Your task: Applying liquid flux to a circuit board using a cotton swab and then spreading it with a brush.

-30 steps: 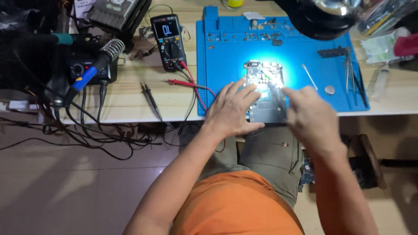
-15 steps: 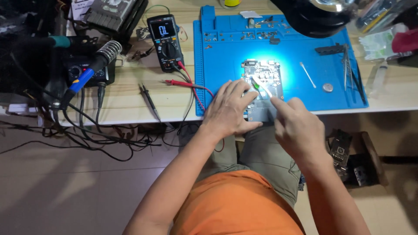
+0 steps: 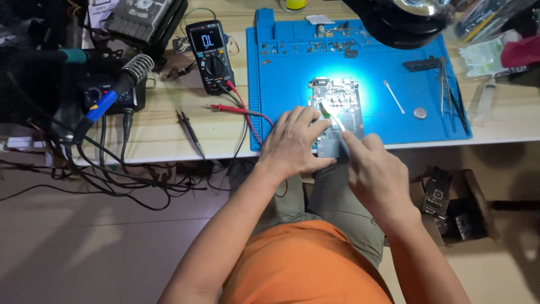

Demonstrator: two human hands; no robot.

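On the blue mat (image 3: 281, 84), the circuit board (image 3: 337, 107) (long axis) points away from the person

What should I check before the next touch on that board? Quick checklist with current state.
1. Circuit board flat on the blue mat: ok, lit by the lamp above.
2. Left hand steadying the board: ok, its fingers rest on the board's near left edge.
3. Right hand has firm hold of the thin light-coloured tool: cannot tell, grip is hidden; the tip points at the board's middle.
4. Tool tip on the right spot: cannot tell, too small.
5. Red probe and black probe off the board: ok, both lie left of the mat.
6. Multimeter on: ok, display is lit.
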